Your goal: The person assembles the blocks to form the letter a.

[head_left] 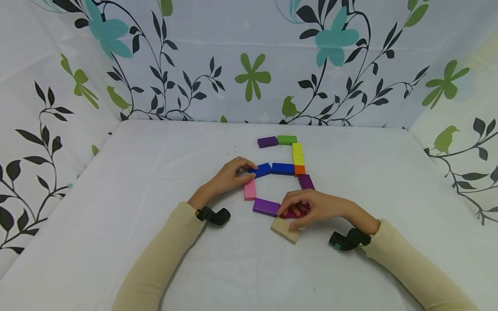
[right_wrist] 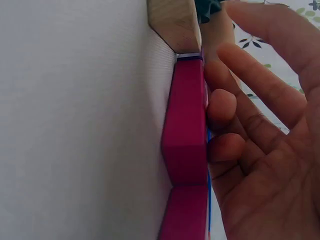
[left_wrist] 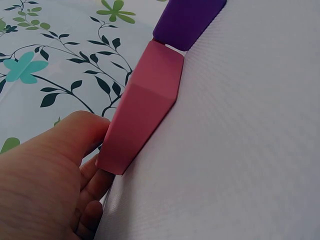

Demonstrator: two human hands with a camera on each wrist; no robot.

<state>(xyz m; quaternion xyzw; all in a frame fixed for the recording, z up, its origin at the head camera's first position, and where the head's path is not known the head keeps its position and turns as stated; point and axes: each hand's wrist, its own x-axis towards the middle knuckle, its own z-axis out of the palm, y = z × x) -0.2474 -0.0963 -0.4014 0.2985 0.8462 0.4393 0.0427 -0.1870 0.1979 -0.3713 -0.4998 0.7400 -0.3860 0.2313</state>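
My left hand (head_left: 232, 176) is at the left end of a blue block (head_left: 261, 170), thumb on the near side and fingers on the far side, pinching it. Just below the thumb lies a pink block (head_left: 250, 190), also seen in the left wrist view (left_wrist: 137, 110). My right hand (head_left: 319, 208) hovers with loosely bent fingers over a magenta block (right_wrist: 187, 120). Near its thumb and index lies a plain wooden block (head_left: 285, 230); in the right wrist view they look apart from it. The magenta block is partly hidden in the head view.
A purple block (head_left: 266, 207) joins the pink and magenta ones. The row runs on through a dark purple block (head_left: 306, 182), orange (head_left: 299, 170), yellow (head_left: 297, 153), green (head_left: 287, 140) and another purple block (head_left: 267, 142). A second blue block (head_left: 283, 169) touches the orange one. White cloth (head_left: 155, 272) covers the table.
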